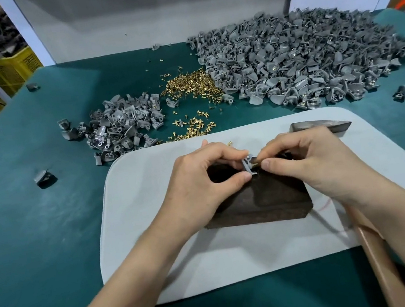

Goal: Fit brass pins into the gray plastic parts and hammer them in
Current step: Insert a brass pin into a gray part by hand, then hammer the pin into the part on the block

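Pinches part (247,164) in left hand (200,182), thumb and forefinger curled on its near and far edges, just above block (269,196) on mat (147,215). Pinches pin (254,164) in right hand (314,162), fingertips closed on the head end, with shank at the part's right face. Cannot tell how deep in: too small.

Leaves hammer (324,125) untouched. Lies on mat just behind right hand, with handle back under right forearm.

Step, as a judgement: fitting pin by hand, hammering not yet begun.

Handling, as a guess:
- Part: light, stiff moulded plastic, small and oddly curved. Likely to twist or pop out of a pinch. Better held by the flat sides, clear of the hole, and seated flat on block before any blow.
- Pin: tiny, smooth, hard metal, easy to drop or roll. Better taken by the head with fingertips and kept in line with the hole.
- Hammer: probably heavy for such work. Take by handle and tap lightly. Otherwise risks cracked plastic, a bent pin, or a hit on fingers close to the strike.

Stock: pin heap (190,86) between small part heap (122,123) and big part heap (300,58) on table (36,232), well apart from both hands.
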Demonstrator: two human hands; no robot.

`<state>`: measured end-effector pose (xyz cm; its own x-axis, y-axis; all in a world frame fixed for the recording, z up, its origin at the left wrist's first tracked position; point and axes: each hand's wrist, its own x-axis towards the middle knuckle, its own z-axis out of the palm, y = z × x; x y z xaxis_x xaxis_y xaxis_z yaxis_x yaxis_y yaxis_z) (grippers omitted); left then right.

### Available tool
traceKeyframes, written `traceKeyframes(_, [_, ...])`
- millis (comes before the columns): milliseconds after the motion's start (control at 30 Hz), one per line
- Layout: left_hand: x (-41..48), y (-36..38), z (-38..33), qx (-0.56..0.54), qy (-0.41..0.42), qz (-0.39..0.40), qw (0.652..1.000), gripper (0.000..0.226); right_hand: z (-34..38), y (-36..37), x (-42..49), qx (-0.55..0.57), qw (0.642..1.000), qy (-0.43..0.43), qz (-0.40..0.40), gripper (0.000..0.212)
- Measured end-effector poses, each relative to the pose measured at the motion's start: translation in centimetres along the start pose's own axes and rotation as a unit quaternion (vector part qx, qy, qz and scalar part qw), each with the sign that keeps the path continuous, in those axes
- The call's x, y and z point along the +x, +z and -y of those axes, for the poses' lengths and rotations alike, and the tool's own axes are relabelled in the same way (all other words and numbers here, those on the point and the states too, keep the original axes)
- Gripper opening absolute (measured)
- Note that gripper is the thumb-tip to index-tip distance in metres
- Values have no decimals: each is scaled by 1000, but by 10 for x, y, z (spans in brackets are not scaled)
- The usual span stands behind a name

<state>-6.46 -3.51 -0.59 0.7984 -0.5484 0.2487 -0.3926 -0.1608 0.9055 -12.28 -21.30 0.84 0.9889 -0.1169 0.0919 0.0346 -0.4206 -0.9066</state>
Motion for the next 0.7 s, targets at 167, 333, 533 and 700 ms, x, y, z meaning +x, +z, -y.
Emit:
traceKeyframes(167, [0,-1,-1,2,6,0,1000,23,0,3,0,0,1000,-17,-18,21])
traceKeyframes(333, [0,0,-2,6,13,-1,1000,22,-1,6,-1,3,999,-27,-20,20])
traceKeyframes(533, [-2,-1,1,45,54,-4,998,24,-1,11,-3,-32,998,-50,-37,9])
traceKeyframes(700, [0,-2,2,80,104,-10,991,22,-3,11,-1,12,999,-32,-26,12])
